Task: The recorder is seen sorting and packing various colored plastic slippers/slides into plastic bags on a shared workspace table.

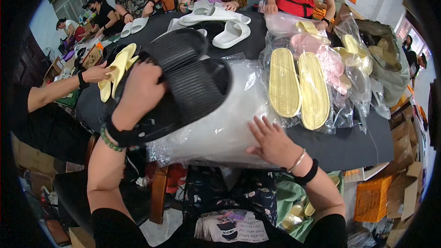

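- Left hand (141, 91): grip closed, fingers curled round the near side of a pair of black slippers (197, 93); the fingertips are hidden, so their exact hold cannot be told.
- Black slippers: held tilted above the table (353, 144), one overlapping the other, partly over the clear plastic bags (216, 131).
- Right hand (275, 144): grip spread wide, holding nothing, palm down at the right edge of the bags; the fingertips seem to touch the plastic, though blur leaves this uncertain.
- Yellow slippers (314, 93): a pair, soles up, on clear wrapping beyond the right hand.
- White slippers (232, 35): at the table's far side.
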The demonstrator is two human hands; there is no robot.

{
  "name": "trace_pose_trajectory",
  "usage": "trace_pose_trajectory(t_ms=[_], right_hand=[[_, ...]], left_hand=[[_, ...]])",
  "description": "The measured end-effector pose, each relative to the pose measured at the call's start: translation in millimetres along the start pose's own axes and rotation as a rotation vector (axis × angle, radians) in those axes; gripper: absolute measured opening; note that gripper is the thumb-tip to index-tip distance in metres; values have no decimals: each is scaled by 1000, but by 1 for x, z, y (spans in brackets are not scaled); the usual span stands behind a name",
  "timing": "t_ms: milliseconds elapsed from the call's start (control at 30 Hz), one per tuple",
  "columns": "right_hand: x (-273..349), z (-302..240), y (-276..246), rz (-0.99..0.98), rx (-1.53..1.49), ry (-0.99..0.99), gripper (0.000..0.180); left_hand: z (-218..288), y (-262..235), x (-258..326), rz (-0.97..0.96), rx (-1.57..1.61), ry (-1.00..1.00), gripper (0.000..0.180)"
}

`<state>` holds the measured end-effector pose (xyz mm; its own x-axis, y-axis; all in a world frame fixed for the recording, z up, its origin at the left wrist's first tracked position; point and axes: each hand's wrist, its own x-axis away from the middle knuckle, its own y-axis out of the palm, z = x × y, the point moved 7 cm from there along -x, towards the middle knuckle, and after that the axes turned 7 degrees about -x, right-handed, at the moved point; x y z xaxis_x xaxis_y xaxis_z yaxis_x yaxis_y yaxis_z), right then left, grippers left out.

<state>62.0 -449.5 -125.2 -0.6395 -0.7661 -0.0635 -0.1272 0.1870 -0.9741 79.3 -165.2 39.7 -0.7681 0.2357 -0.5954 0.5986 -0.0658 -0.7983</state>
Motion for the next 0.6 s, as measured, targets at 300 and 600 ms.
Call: trace_pose_trajectory(t_ms=[300, 600], right_hand=[[6, -5, 34, 33, -45, 53, 87], [11, -2, 34, 31, -63, 82, 88]], left_hand=[[1, -105, -53, 348, -498, -88, 20], [99, -22, -50, -7, -110, 141, 14]])
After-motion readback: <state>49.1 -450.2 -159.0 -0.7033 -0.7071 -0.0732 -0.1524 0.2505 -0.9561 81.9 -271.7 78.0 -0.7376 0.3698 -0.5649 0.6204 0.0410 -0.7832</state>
